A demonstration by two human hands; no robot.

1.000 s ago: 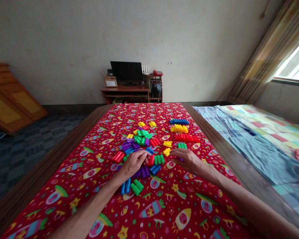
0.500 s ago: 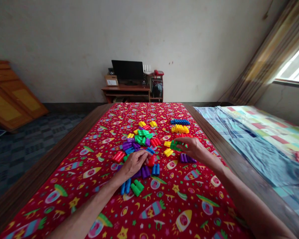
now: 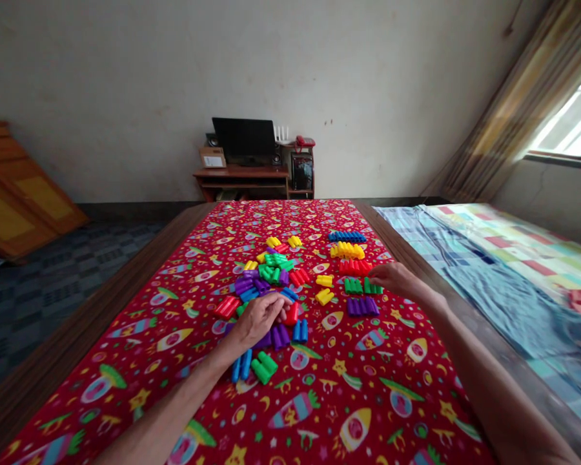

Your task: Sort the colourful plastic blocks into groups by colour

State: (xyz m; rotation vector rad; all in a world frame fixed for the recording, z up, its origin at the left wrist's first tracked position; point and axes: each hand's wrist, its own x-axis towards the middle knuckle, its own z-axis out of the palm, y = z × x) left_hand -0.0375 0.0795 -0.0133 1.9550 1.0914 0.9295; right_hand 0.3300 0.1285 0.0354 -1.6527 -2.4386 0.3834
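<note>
So my right hand point(image 3: 394, 279) is over at the sorted side of the red cartoon-print tablecloth point(image 3: 314, 378), fingers reaching the right end of the short row of ridged green plastic blocks point(image 3: 353, 286). I honestly can't tell whether those fingertips are pinched on the end piece or only resting against it, since the hand hides the contact. My left hand point(image 3: 261, 320) lies over the near part of the mixed heap of coloured plastic blocks point(image 3: 274, 259), fingers bunched close together beside a glossy red plastic block point(image 3: 291, 314); can't say if anything's gripped under there either. I'd call the step in hand lining up the green row, which sits between the ridged red plastic row point(image 3: 355, 267) and the ridged purple plastic row point(image 3: 363, 307), with the yellow plastic row point(image 3: 347, 250) and the dark blue plastic row point(image 3: 347, 237) farther off. There's a small gap in the green one (yeah, I'm fussy about gaps), so the next move seems to call for a light nudge leftward, keeping the pieces level and not bumping the red row just behind. After that, the two loose yellow plastic blocks point(image 3: 325, 289) between heap and rows look like the easiest pickings.
</note>
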